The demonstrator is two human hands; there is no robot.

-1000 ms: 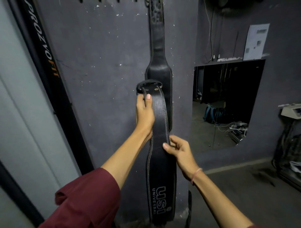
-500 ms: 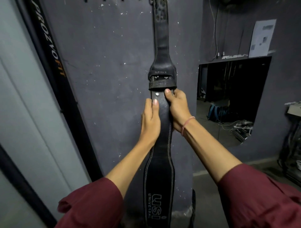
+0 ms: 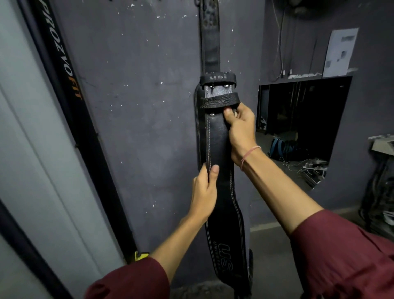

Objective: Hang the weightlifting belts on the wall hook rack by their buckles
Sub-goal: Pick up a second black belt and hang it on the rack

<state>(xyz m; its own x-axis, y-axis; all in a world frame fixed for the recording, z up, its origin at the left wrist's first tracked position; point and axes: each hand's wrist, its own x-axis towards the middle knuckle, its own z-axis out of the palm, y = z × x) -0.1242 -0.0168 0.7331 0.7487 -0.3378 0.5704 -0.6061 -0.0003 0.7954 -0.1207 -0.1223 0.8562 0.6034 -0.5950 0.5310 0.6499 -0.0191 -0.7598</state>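
Note:
A black leather weightlifting belt [image 3: 217,140] with white stitching and a "USI" logo hangs down in front of the dark wall. Its buckle end [image 3: 218,80] is raised to mid-wall height. My right hand [image 3: 239,130] grips the belt just below the leather keeper loop, thumb on the front. Lower down, my left hand [image 3: 203,192] holds the belt's left edge, thumb across the face. Behind it a second black belt [image 3: 210,38] hangs from the hook rack [image 3: 197,1] at the top edge; only the tips of the hooks show.
A black pole printed "PROZVOFIT" [image 3: 64,70] leans along the pale panel on the left. Right of the belts, a wall opening [image 3: 302,119] shows a dim room with a blue bag on the floor. Equipment stands at the far right [image 3: 381,192].
The belt's buckle end has risen. My right hand moved from the belt's middle up to just under the keeper loop. My left hand slid down from near the top to the mid-section.

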